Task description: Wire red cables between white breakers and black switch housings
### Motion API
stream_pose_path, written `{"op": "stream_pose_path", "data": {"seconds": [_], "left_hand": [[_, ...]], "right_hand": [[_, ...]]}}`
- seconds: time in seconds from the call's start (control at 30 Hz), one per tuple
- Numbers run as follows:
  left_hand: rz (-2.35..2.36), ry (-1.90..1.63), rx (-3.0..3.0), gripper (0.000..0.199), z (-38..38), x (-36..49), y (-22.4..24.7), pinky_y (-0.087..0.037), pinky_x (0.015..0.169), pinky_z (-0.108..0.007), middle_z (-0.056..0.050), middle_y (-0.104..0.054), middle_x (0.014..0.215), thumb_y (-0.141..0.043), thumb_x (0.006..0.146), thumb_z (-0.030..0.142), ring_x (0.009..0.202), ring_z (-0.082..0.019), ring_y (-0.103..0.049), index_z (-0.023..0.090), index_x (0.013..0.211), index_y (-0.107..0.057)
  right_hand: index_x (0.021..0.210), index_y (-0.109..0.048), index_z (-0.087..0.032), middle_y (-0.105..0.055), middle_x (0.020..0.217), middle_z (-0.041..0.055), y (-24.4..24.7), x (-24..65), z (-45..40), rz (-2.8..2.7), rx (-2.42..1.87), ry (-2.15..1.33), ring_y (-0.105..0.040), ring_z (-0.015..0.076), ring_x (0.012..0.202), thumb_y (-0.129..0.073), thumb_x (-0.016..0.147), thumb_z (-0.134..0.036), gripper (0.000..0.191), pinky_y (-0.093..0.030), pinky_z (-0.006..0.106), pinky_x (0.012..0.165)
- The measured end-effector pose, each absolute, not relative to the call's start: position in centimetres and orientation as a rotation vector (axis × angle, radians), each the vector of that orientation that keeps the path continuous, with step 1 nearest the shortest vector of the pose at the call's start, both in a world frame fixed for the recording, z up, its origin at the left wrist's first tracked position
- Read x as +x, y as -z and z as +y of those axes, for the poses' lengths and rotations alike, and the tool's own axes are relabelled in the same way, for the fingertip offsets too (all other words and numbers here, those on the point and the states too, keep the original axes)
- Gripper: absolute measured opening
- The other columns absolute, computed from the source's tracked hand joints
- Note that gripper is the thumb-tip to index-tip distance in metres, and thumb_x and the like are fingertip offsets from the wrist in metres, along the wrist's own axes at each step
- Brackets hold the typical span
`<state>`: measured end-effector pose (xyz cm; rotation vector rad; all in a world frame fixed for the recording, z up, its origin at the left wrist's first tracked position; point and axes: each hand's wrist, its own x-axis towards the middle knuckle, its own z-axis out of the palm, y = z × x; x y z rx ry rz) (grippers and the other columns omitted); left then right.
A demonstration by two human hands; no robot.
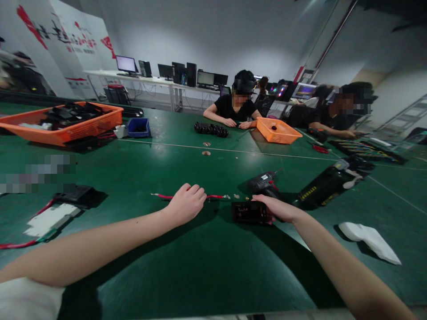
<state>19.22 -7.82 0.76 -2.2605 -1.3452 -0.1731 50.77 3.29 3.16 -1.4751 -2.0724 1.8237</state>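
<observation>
My left hand point(187, 203) is closed around the middle of a short red cable point(216, 196), whose metal end lugs stick out on both sides just over the green table point(187, 275). To the right, my right hand point(271, 208) grips a dark, flat, box-like object point(249, 212) by its right end; its fingers are partly hidden behind it. Right behind that hand lies a black and red power drill point(265, 181). Small metal pieces point(247, 198) rest between the cable's right end and the drill.
A black bottle-like object point(320, 186) and a white item point(370, 240) are on the right. At left sit a white and black device point(55, 218), an orange basket point(63, 133) and a blue bin point(138, 129). Two people work across the table near another orange basket point(278, 135).
</observation>
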Motion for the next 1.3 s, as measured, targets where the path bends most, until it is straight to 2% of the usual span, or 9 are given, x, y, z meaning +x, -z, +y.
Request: {"op": "stream_pose_path", "data": {"seconds": [0.1,0.2,0.3,0.33,0.37,0.43,0.5,0.77,1.3], "left_hand": [[-1.341,0.175,-2.247,0.016,-7.9,19.4,-0.7,-0.033,0.071,-0.036,-0.009,-0.065,0.093,-0.050,0.095,0.019,0.089,-0.023,-0.056,0.014,0.095,-0.065],[-1.337,0.178,-2.245,0.016,-7.9,19.5,-0.8,-0.033,0.070,-0.036,-0.009,-0.065,0.091,-0.050,0.095,0.018,0.087,-0.022,-0.056,0.014,0.093,-0.065],[-1.337,0.179,-2.246,0.015,-7.9,19.5,-0.9,-0.033,0.070,-0.036,-0.008,-0.065,0.090,-0.051,0.095,0.018,0.086,-0.022,-0.056,0.014,0.093,-0.065],[-1.338,0.179,-2.247,0.015,-7.9,19.6,-0.9,-0.033,0.070,-0.036,-0.008,-0.065,0.091,-0.051,0.095,0.018,0.087,-0.022,-0.056,0.014,0.093,-0.065],[-1.339,0.179,-2.250,0.015,-7.9,19.6,-0.9,-0.033,0.070,-0.037,-0.008,-0.066,0.091,-0.051,0.095,0.018,0.087,-0.022,-0.056,0.014,0.093,-0.066],[-1.344,0.179,-2.253,0.015,-7.9,19.6,-1.0,-0.033,0.071,-0.037,-0.009,-0.066,0.092,-0.051,0.094,0.018,0.088,-0.023,-0.057,0.014,0.094,-0.066],[-1.353,0.178,-2.253,0.015,-7.9,19.6,-1.0,-0.033,0.071,-0.037,-0.009,-0.066,0.093,-0.051,0.094,0.018,0.089,-0.023,-0.057,0.014,0.094,-0.066],[-1.384,0.197,-2.250,0.015,-7.8,19.6,-0.7,-0.033,0.071,-0.036,-0.009,-0.066,0.093,-0.052,0.094,0.019,0.088,-0.022,-0.057,0.014,0.094,-0.066],[-1.364,0.219,-2.266,0.012,-7.8,19.5,-0.7,-0.033,0.070,-0.036,-0.008,-0.064,0.089,-0.054,0.092,0.021,0.084,-0.023,-0.055,0.015,0.091,-0.064]], "right_hand": [[0.075,-0.061,-0.017,-0.060,0.049,0.0054,-3.2,50.5,3.2,-2.255,-1.618,-1.590,-0.052,0.0161,0.041,-0.016,0.092,-0.078,0.077,-0.034,0.026,0.044],[0.069,-0.060,-0.019,-0.062,0.053,0.0068,-3.3,50.2,2.8,-2.438,-1.554,-1.013,-0.059,0.0199,0.051,-0.016,0.096,-0.072,0.074,-0.046,0.033,0.058],[0.098,-0.065,-0.019,-0.071,0.088,0.0096,-3.6,49.7,1.6,-2.495,-1.270,-0.445,-0.067,0.0251,0.080,-0.039,0.099,-0.056,0.046,-0.051,0.039,0.078],[0.112,-0.062,-0.019,-0.071,0.103,0.0114,-3.6,49.4,1.2,-2.534,-1.132,-0.358,-0.067,0.0272,0.093,-0.047,0.096,-0.053,0.040,-0.051,0.042,0.085],[0.122,-0.058,-0.019,-0.068,0.116,0.0131,-3.6,49.1,0.7,-2.583,-0.991,-0.311,-0.064,0.0293,0.105,-0.054,0.093,-0.052,0.044,-0.050,0.044,0.092],[0.134,-0.051,-0.019,-0.059,0.134,0.0155,-3.2,48.5,-0.2,-2.676,-0.760,-0.262,-0.056,0.0328,0.122,-0.065,0.086,-0.054,0.061,-0.045,0.049,0.104],[0.139,-0.047,-0.018,-0.057,0.137,0.0164,-2.6,48.0,-0.6,-2.734,-0.680,-0.233,-0.054,0.0345,0.125,-0.069,0.083,-0.056,0.071,-0.045,0.051,0.105],[0.132,-0.053,-0.020,-0.066,0.120,0.0143,-1.4,48.2,1.1,-2.770,-0.735,-0.205,-0.064,0.0323,0.107,-0.067,0.086,-0.045,0.054,-0.053,0.049,0.091],[0.134,-0.048,-0.019,-0.062,0.123,0.0148,-1.0,46.7,0.2,-2.670,-0.736,-0.213,-0.062,0.0316,0.111,-0.067,0.085,-0.042,0.057,-0.053,0.048,0.096]]}}
